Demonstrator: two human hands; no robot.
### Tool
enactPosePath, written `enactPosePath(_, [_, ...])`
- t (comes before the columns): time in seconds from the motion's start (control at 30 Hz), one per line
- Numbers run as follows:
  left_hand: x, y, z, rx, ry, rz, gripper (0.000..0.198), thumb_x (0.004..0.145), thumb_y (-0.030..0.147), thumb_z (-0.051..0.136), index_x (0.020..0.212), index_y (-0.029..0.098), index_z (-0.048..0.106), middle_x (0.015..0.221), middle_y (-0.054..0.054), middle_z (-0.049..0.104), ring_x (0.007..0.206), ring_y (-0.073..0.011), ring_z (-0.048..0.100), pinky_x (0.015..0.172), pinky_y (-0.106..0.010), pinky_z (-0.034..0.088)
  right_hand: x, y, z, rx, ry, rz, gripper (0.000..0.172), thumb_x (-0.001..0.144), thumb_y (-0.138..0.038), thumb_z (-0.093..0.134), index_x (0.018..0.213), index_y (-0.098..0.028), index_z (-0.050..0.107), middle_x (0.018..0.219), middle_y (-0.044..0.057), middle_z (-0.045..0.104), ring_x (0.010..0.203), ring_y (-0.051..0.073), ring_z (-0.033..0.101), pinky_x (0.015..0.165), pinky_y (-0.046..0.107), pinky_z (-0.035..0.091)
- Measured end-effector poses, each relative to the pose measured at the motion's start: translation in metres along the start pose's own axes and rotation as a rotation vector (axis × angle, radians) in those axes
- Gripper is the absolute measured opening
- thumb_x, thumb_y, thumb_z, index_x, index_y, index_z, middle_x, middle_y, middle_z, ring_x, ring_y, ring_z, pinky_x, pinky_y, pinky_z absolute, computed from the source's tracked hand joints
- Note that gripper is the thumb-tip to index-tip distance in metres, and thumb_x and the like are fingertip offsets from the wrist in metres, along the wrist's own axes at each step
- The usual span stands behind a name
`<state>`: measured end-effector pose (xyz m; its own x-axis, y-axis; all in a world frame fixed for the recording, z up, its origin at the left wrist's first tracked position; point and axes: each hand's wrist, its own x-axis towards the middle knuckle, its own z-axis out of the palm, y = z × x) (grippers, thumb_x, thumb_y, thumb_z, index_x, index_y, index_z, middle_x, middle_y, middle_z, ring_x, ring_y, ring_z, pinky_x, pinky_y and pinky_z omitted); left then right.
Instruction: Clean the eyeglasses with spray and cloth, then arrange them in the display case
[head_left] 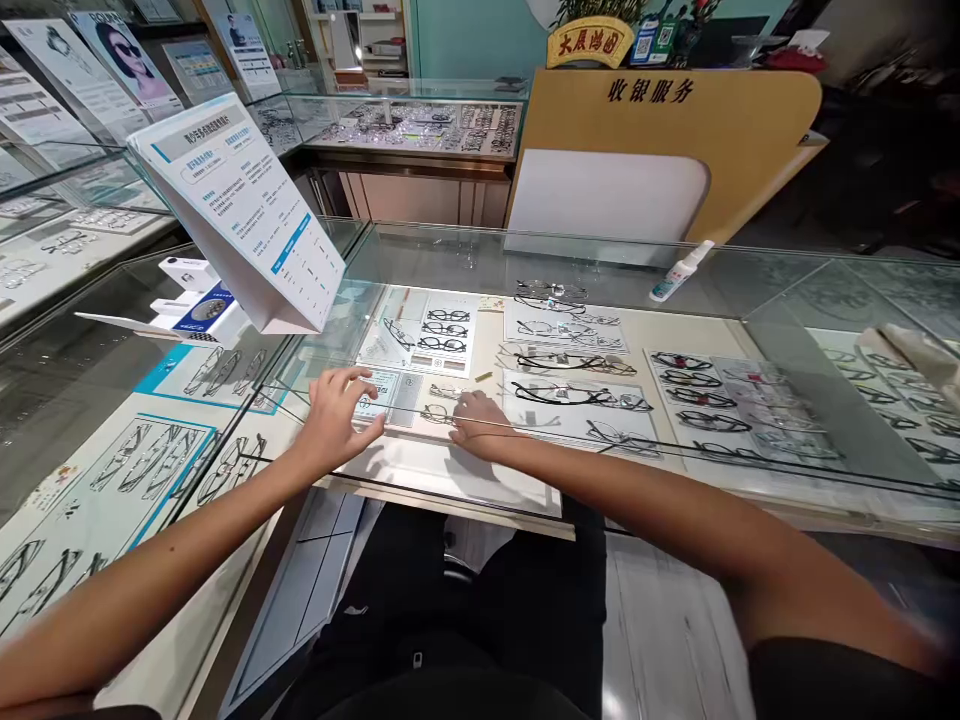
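My left hand (339, 418) is over the front edge of the glass display case (450, 240), its thumb and fingers apart with nothing between them. Near it inside the case lies a small printed card (379, 392). My right hand (478, 425) reaches inside the case under the glass, fingers curled down beside a pair of thin-framed glasses (435, 413); its fingertips are partly hidden, so what they hold, if anything, cannot be made out. Right of it, dark-framed glasses (562, 394) rest on a white sheet. Further left, three pairs lie on another sheet (459, 312).
A tented printed sign (247, 210) and an opened white-and-blue box (206, 305) stand on the glass at left. A white spray bottle (681, 272) lies on the glass at right. Behind is a yellow counter (600, 110). More glasses (697, 398) fill the case at right.
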<state>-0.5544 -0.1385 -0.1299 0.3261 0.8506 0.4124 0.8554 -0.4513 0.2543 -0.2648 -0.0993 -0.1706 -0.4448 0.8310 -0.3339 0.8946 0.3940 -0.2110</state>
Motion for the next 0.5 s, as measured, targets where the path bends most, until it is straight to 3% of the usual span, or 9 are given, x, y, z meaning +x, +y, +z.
enactPosePath(0.17, [-0.001, 0.003, 0.003, -0.032, -0.059, -0.045, 0.022, 0.1, 0.041, 0.066, 0.115, 0.025, 0.066, 0.148, -0.017, 0.064, 0.137, -0.0418, 0.054, 0.106, -0.058, 0.043, 0.049, 0.006, 0.017, -0.012, 0.031, 0.091, 0.054, 0.099, -0.051, 0.075, 0.132, -0.008, 0.076, 0.152, 0.026, 0.064, 0.145, 0.04, 0.052, 0.118, 0.046, 0.045])
enactPosePath(0.33, [0.002, 0.007, 0.006, -0.065, -0.076, -0.05, 0.018, 0.101, 0.038, 0.065, 0.112, 0.025, 0.067, 0.148, -0.016, 0.065, 0.137, -0.0408, 0.054, 0.107, -0.059, 0.042, 0.076, 0.009, 0.034, -0.055, 0.032, 0.087, 0.036, 0.1, -0.033, 0.072, 0.126, -0.01, 0.079, 0.143, 0.025, 0.071, 0.138, 0.038, 0.057, 0.112, 0.042, 0.044])
enactPosePath(0.5, [0.004, 0.008, 0.007, -0.078, -0.075, -0.068, 0.017, 0.099, 0.035, 0.066, 0.112, 0.024, 0.068, 0.149, -0.016, 0.065, 0.137, -0.0409, 0.052, 0.106, -0.059, 0.041, 0.089, 0.007, 0.044, -0.095, 0.035, 0.107, 0.033, 0.099, -0.025, 0.069, 0.125, -0.007, 0.081, 0.132, 0.025, 0.074, 0.13, 0.037, 0.061, 0.107, 0.042, 0.045])
